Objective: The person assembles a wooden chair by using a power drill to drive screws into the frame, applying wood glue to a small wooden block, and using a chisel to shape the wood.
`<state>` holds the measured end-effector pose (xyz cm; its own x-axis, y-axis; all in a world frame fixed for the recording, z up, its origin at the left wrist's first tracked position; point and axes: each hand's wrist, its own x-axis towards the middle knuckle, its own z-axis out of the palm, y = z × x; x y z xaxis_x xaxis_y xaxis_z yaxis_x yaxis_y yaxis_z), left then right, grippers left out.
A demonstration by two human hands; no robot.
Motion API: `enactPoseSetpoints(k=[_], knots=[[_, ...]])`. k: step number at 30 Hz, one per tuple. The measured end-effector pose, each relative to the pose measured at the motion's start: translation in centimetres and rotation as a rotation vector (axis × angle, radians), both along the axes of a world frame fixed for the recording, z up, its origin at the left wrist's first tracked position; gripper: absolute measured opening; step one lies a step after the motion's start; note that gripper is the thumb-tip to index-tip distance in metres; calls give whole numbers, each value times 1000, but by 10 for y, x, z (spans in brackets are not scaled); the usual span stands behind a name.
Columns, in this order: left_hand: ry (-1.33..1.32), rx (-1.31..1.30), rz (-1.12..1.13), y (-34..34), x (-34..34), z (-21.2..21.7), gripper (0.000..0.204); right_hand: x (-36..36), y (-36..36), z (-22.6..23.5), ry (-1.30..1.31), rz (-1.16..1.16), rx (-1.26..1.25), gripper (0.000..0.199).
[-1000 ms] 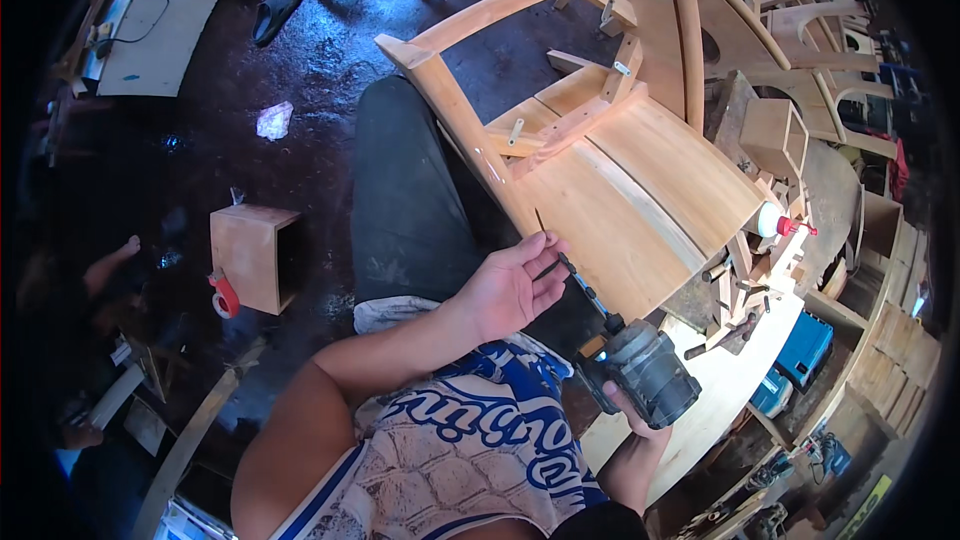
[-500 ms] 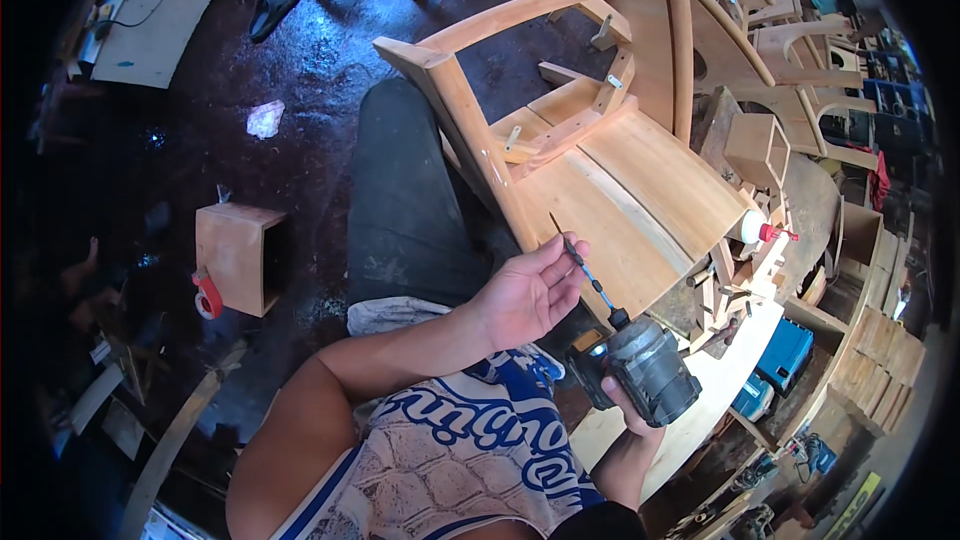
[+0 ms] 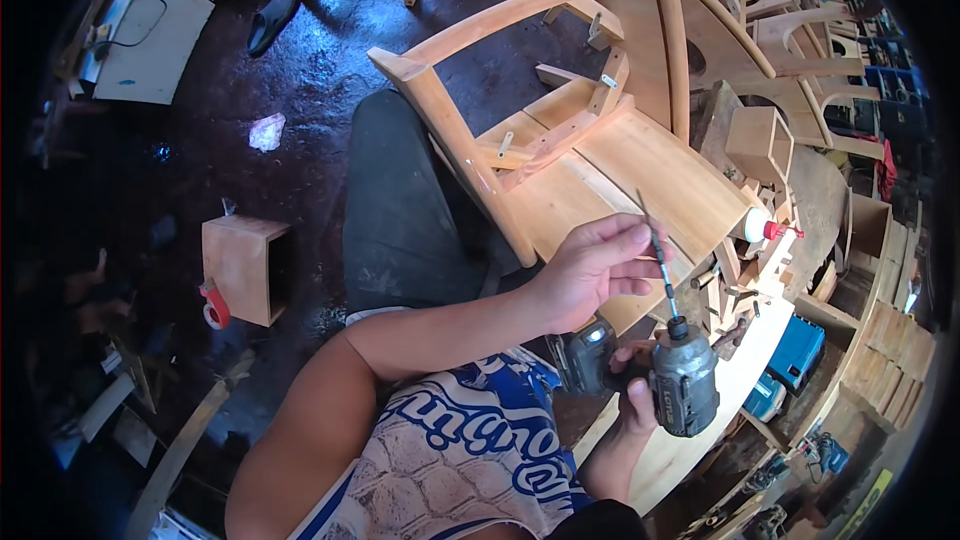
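My right hand (image 3: 634, 418) is wrapped round the grip of a black cordless drill (image 3: 686, 385), its chuck end pointing away from me. A small lamp glows beside the battery. Out of the chuck runs a long driver bit (image 3: 669, 285) with blue and dark sections, ending in a thin dark point. Near that thin end, the thumb and fingers of my left hand (image 3: 600, 275) pinch it. Beyond my hands lies a tilted wooden chair (image 3: 640, 175), its boards and pale-brown frame uppermost. Whether the thin tip is a separate piece, I cannot tell.
A white bottle with a red cap (image 3: 757, 226) stands right of the chair, near an open wooden box (image 3: 760, 145). Blue cases (image 3: 795, 350) sit at the right. On the floor at left are a wooden box (image 3: 240, 270), red tape roll (image 3: 214, 306) and dark shoe (image 3: 272, 20).
Both hands have shifted right, with the drill and bit. The drill has turned, so its bit stands more upright in view. My left hand still pinches near the thin end.
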<state>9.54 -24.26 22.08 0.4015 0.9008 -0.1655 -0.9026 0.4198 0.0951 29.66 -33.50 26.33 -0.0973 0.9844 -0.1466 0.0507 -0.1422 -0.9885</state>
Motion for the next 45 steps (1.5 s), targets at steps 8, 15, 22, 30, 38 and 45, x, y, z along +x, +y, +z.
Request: enactPoseSetpoints(k=[8, 15, 22, 30, 38, 45], knots=[[371, 310, -375, 50, 39, 28, 41, 36, 13, 28, 45, -272, 214, 84], [1300, 594, 80, 75, -23, -14, 23, 138, 9, -30, -65, -578, 360, 50], [2185, 962, 493, 82, -116, -13, 16, 198, 45, -152, -200, -1048, 396, 17], [2385, 1038, 100, 59, -120, -45, 17, 193, 73, -187, -272, -1119, 419, 19], [2351, 705, -635, 159, -39, -143, 40, 196, 59, -187, -302, -1168, 382, 30], [2277, 482, -1311, 179, -56, -221, 61, 80, -17, -175, -488, -1092, 215, 54]])
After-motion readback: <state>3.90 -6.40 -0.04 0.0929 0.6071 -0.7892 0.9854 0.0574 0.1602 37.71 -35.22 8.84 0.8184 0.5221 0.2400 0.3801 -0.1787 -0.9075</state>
